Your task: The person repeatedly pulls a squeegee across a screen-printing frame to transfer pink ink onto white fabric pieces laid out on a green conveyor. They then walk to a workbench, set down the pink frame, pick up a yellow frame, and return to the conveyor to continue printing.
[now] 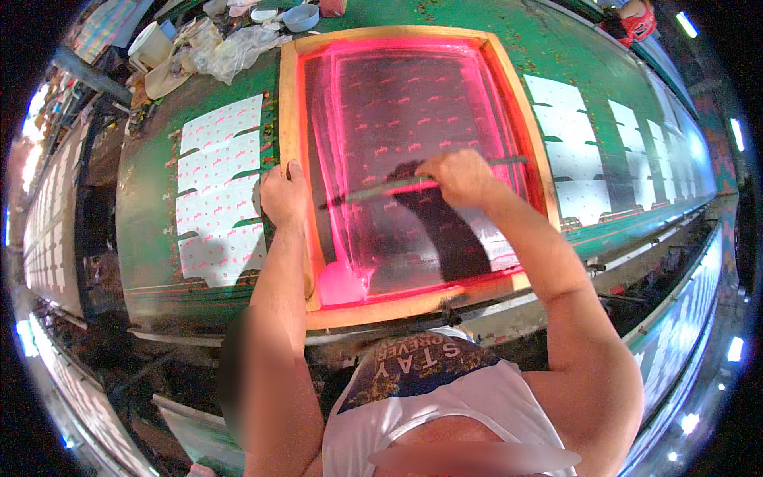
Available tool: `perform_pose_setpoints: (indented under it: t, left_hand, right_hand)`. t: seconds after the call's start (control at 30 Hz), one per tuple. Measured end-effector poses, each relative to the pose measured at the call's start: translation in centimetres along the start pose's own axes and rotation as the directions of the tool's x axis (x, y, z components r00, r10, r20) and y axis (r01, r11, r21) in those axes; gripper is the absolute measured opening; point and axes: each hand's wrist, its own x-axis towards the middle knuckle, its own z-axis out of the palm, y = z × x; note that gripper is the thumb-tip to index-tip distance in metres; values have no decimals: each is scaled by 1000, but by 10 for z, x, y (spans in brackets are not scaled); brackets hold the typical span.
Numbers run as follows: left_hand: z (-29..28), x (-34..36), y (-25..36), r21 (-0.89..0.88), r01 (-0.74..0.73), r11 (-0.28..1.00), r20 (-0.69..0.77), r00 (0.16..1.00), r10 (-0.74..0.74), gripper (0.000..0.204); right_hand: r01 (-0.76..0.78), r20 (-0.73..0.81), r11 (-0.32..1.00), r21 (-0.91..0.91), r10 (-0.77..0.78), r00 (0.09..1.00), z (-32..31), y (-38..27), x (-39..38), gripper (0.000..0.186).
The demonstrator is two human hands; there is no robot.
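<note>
A wooden-framed printing screen [513, 94] lies on the long green table. Its dark mesh [397, 91] is streaked with bright pink ink along the sides, and a small printed pattern shows through. A thick pool of pink ink [343, 284] sits in the near left corner. Across the middle of the mesh lies a long thin squeegee [377, 191], slightly slanted. My right hand [461, 176] is closed around its upper edge, right of its middle. My left hand [284, 193] grips the left rail of the frame, thumb pointing away from me.
Left of the frame lie white cut pieces with small pink prints [222, 163]. Plain-looking white pieces [566, 143] continue along the table to the right. Plastic bags [230, 56], a blue bowl [300, 17] and a white bucket [151, 46] stand at the far left. A metal rail [636, 253] follows the near edge.
</note>
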Motion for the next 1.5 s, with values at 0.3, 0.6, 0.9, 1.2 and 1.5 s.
perform_pose_setpoints:
  t: [0.3, 0.6, 0.9, 1.2, 1.5]
  left_hand:
    - [-3, -9, 5, 53, -69, 996, -16, 997, 70, 58]
    - [-12, -9, 12, 61, -42, 997, 81, 996, 37, 59]
    - [-10, -12, 16, 82, -41, 996, 1, 999, 41, 56]
    - [0, -11, 11, 95, -106, 990, -111, 987, 116, 54]
    - [6, -12, 10, 91, 36, 995, -55, 998, -31, 55]
  right_hand:
    - [-35, 94, 999, 3, 34, 995, 32, -108, -146, 47]
    - [-5, 135, 1000, 9, 4, 991, 24, -110, -157, 58]
    - [21, 363, 973, 230, -105, 926, -10, 17, -32, 43]
    - [-27, 58, 1000, 8, 26, 998, -41, 161, 185, 35]
    - [-179, -146, 980, -90, 165, 976, -40, 214, 272, 47]
